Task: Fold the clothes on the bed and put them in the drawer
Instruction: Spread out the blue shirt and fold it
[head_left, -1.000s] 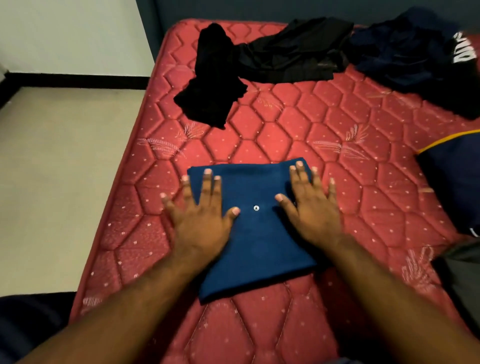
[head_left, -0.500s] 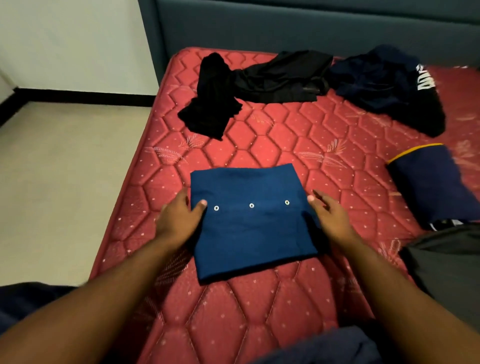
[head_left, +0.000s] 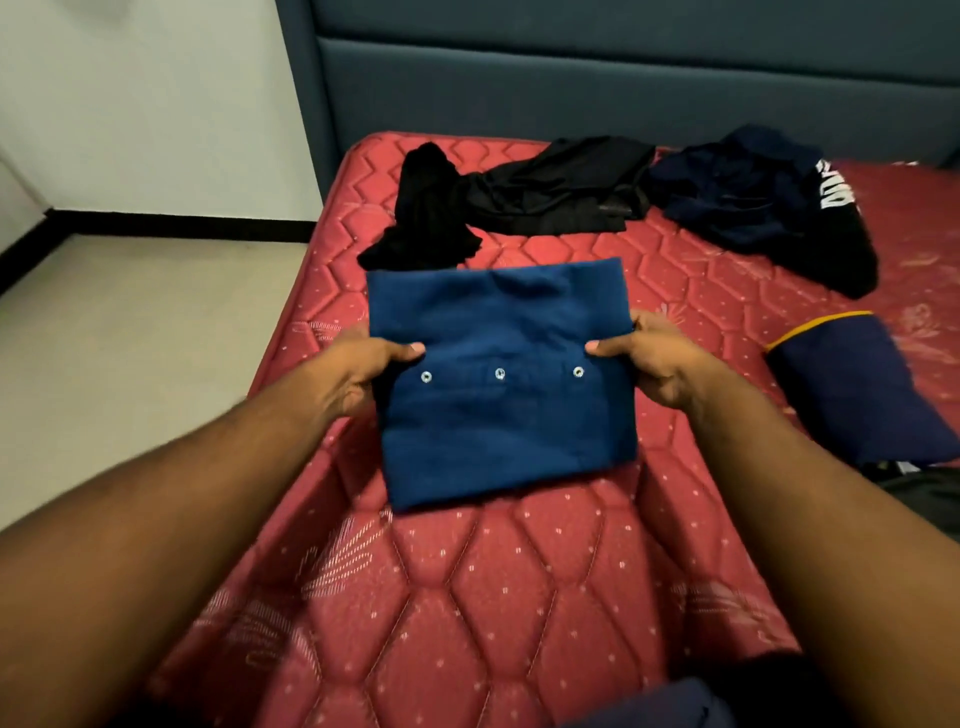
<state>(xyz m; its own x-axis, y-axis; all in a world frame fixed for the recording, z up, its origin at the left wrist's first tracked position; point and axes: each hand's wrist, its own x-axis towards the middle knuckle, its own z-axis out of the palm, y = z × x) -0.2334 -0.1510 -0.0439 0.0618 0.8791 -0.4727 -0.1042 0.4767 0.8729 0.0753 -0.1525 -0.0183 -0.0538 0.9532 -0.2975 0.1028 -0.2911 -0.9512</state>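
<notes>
Folded blue shirt (head_left: 501, 384) lifted above the red mattress (head_left: 467, 597), pinched at its side edges by left hand (head_left: 358, 374) and right hand (head_left: 657, 366). Soft, light, floppy; likely best supported underneath. Beyond, black clothes (head_left: 519, 197) unfolded.

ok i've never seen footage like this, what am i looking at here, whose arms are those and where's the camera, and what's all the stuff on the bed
No machine here: a person wears a wide-angle camera on the head, looking forward and down, so the two arms reaching in are their own. There is only this one view.

The left hand and right hand grip opposite sides of a folded blue garment with three small snaps, thumbs on top.

Below is a red quilted mattress. Farther back lie unfolded clothes: a black garment and a dark navy one with white lettering. At the right edge sits a folded navy piece with a yellow trim.
</notes>
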